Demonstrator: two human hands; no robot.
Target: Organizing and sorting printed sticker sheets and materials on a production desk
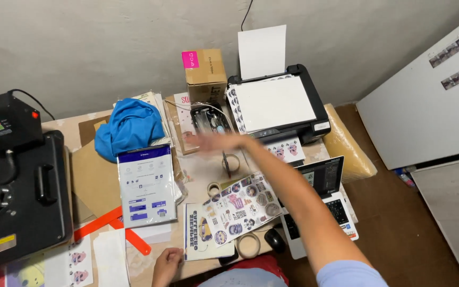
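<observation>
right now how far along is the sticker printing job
Done: a printed sticker sheet lies on the desk, and another printed sheet rests on the printer. In hand: the right hand, blurred, reaches over the desk toward clear packets; the left hand rests at the desk edge. Left: the stickers look uncut, the heat press untouched.

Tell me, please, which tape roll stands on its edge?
The tape roll below the right hand; the other rolls lie flat.

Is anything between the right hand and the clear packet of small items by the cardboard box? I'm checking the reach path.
Nothing visible does. The right hand, motion-blurred, is right beside the clear packet, open tabletop below.
</observation>
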